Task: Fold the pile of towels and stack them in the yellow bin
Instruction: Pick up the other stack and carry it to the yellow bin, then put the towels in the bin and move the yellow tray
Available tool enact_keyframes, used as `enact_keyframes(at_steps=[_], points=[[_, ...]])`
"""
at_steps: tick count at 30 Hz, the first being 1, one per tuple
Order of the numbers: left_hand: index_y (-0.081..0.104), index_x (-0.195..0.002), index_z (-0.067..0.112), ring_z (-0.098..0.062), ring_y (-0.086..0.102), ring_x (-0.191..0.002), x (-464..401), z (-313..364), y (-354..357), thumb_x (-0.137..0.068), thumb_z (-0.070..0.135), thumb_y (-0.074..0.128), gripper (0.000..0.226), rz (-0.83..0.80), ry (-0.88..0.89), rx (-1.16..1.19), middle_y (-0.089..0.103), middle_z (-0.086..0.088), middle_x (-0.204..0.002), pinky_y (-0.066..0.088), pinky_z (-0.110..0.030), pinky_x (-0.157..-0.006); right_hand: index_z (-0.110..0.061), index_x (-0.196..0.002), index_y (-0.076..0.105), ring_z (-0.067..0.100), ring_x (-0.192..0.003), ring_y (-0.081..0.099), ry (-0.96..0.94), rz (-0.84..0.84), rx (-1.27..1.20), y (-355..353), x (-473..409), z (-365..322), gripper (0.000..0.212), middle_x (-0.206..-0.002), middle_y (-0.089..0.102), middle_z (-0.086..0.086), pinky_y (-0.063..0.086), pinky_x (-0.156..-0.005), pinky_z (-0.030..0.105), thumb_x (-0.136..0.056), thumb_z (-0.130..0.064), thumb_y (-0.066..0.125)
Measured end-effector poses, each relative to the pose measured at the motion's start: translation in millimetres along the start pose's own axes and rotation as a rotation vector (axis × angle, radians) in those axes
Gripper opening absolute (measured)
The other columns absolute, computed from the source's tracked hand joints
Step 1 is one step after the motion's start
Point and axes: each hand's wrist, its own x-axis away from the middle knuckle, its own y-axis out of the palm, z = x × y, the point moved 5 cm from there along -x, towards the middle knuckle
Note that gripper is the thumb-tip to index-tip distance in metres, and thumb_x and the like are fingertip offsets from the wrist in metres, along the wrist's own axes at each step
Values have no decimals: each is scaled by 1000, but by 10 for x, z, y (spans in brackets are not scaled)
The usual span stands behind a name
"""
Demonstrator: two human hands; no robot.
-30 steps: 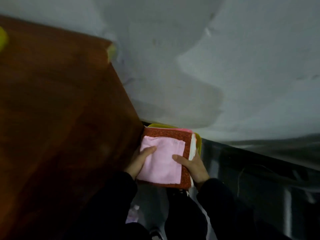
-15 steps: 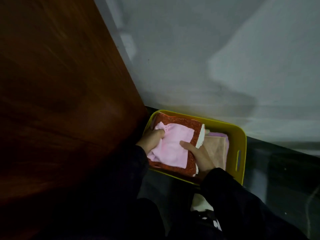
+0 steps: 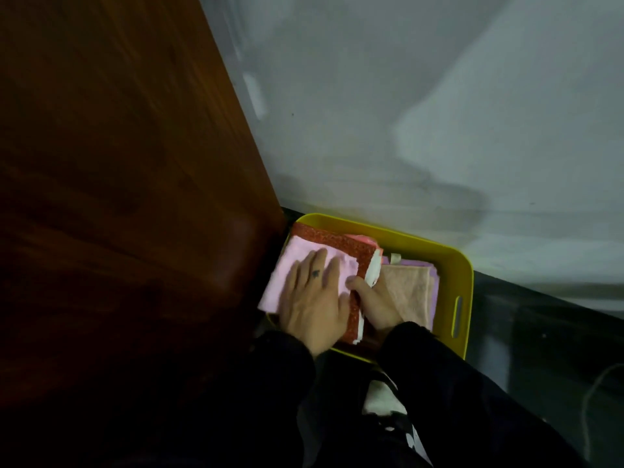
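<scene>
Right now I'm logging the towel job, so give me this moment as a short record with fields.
bin: yellow bin on the floor beside the wooden table
stack in hand: pink towel on top of red patterned towel
left hand: flat on the pink towel
right hand: holds the stack's right edge
already in bin: peach towel

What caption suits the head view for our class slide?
Left hand presses a pink towel onto the stack in the yellow bin.
</scene>
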Motion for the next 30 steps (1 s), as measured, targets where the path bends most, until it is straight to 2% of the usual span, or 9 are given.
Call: enact_keyframes(at_steps=[4, 7, 9, 12, 17, 19, 23, 27, 30], points=[[18, -162, 17, -33, 18, -154, -86, 43, 356, -91, 55, 26, 81, -158, -70, -24, 19, -15, -167, 20, -53, -123, -22, -124, 66, 29, -107, 71, 47, -13, 108, -59, 74, -111, 35, -111, 77, 3, 56, -97, 51, -90, -27, 67], [10, -162, 17, -33, 8, -156, -104, 51, 508, -89, 60, 15, 85, -209, -124, 0, 7, -15, -169, 10, -55, -124, -28, -128, 62, 18, -110, 64, -129, 27, 659, -308, 197, -279, 38, -119, 70, -7, 50, -100, 42, -93, -42, 63], [-9, -161, 18, -30, -11, -156, -125, 15, 603, -84, 64, -2, 90, -300, -147, 19, -14, -11, -168, -5, -52, -125, -25, -136, 58, 24, -119, 57, -213, -7, 944, -442, 289, -257, 44, -128, 65, 2, 45, -103, 39, -94, -39, 65], [-20, -158, 19, -28, -20, -154, -163, -45, 622, -90, 64, -1, 84, -356, -161, 52, -24, -9, -167, -11, -48, -124, -17, -142, 55, 29, -127, 53, -177, -81, 1006, -517, 387, -193, 50, -137, 58, 9, 40, -109, 36, -95, -28, 68], [6, -162, 24, -26, 5, -156, -120, -15, 200, -98, 64, 19, 77, -235, -158, 209, 7, -6, -170, 10, -46, -126, -27, -113, 66, 8, -107, 62, -212, 0, 721, -445, 532, -529, 18, -114, 68, -8, 48, -97, 20, -97, -20, 64], [26, -159, 23, -25, 19, -153, -66, 18, -75, -102, 56, 30, 66, -141, -129, 277, 27, -5, -165, 18, -43, -124, -27, -106, 68, 13, -103, 66, -267, 19, 712, -370, 569, -667, 12, -107, 72, -6, 53, -99, 34, -97, -21, 64], [69, -114, 17, -21, 59, -113, -18, 94, -750, -105, 27, 43, 29, 102, -82, 504, 69, -1, -118, 42, -34, -101, -22, -95, 73, 12, -90, 68, -343, -5, 638, -125, 788, -1102, 9, -93, 74, -7, 55, -89, 40, -96, -25, 64], [68, -93, 14, -29, 61, -87, 28, 57, -1385, -103, 23, 47, 25, 182, -203, 682, 69, -7, -93, 48, -42, -73, -22, -87, 72, 16, -81, 71, -452, -67, 537, 166, 1148, -1697, 11, -83, 75, -3, 59, -84, 42, -92, -22, 62], [65, -87, 14, -18, 61, -74, 123, 29, -1798, -103, 25, 47, 26, 225, -201, 750, 67, -1, -82, 50, -35, -65, -12, -89, 70, 17, -77, 71, -483, -96, 508, 327, 1391, -2021, 14, -81, 73, 4, 61, -83, 42, -97, -10, 59]])
